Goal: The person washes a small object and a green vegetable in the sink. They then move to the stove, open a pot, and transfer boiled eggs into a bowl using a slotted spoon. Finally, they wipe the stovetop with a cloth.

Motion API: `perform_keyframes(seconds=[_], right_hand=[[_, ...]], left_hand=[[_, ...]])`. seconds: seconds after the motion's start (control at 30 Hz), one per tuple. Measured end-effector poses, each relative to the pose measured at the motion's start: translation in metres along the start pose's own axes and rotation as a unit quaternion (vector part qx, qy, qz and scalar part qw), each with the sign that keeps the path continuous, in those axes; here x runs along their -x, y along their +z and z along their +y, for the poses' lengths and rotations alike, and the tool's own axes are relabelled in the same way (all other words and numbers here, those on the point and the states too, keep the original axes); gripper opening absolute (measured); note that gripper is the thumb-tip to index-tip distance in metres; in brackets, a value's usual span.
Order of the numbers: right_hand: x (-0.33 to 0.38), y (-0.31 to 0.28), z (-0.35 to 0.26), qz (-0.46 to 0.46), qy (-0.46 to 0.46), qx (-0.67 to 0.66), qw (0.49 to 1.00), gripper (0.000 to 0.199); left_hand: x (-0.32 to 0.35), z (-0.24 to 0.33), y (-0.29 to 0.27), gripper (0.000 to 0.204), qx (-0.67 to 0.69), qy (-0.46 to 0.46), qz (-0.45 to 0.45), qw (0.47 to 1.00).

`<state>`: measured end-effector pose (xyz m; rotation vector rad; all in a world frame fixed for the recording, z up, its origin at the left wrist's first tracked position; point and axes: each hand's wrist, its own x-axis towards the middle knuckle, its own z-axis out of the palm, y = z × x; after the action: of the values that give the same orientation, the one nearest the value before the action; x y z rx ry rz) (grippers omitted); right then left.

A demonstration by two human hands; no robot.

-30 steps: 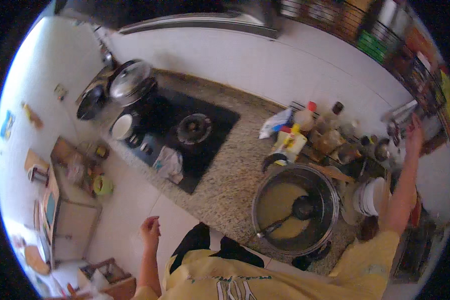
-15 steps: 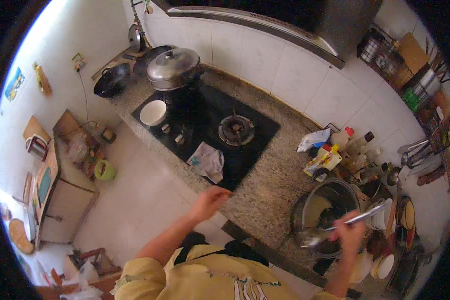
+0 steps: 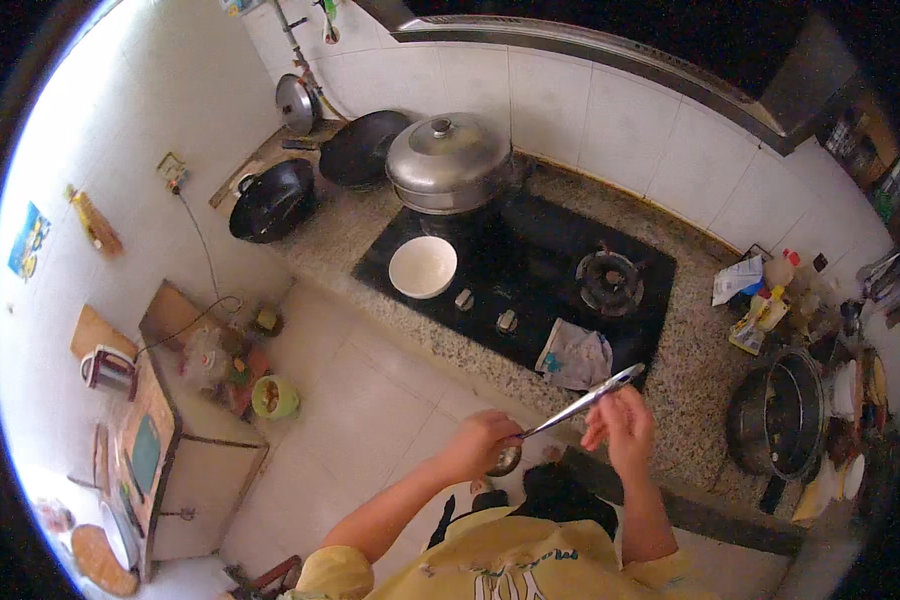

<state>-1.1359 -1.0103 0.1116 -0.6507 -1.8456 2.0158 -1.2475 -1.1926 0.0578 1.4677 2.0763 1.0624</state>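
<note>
A shiny metal ladle [image 3: 575, 407] is held slantwise in front of my body, above the floor beside the counter. My left hand [image 3: 478, 445] is closed around its lower part, close to the round bowl [image 3: 507, 461]. The handle's upper end rises past my right hand [image 3: 622, 428], whose fingers are loosely bent and apart just below the handle. Whether they touch it is hard to tell. A grey printed cloth [image 3: 576, 355] lies at the stove's front edge, just beyond my right hand. The large dark pot [image 3: 745, 420] stands on the counter to the right.
On the black stove [image 3: 530, 270] are a white bowl [image 3: 423, 268] and a lidded steel pot [image 3: 448, 165]. Two dark woks [image 3: 272, 200] sit at the far left. Bottles and packets [image 3: 765, 315] crowd the right counter. A green bin [image 3: 274, 397] stands on the floor.
The ladle has moved left, away from above the dark pot. My left hand has come to it and taken hold near the bowl; my right hand's fingers have loosened. The view has shifted left.
</note>
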Motion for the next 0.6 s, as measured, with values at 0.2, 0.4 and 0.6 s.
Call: perform_keyframes(seconds=[0.2, 0.4, 0.6], right_hand=[[-0.049, 0.014, -0.015, -0.066, 0.006, 0.035, 0.997, 0.027], [-0.1, 0.038, -0.015, -0.055, -0.035, 0.019, 0.998, 0.035], [-0.16, 0.023, -0.029, 0.086, -0.14, -0.056, 0.985, 0.036]], left_hand=[[-0.015, -0.031, -0.038, 0.013, 0.027, 0.019, -0.011, 0.999], [-0.037, -0.04, -0.085, 0.017, 0.074, -0.041, 0.001, 0.996], [-0.08, -0.089, -0.161, 0.025, 0.095, -0.062, 0.087, 0.99]])
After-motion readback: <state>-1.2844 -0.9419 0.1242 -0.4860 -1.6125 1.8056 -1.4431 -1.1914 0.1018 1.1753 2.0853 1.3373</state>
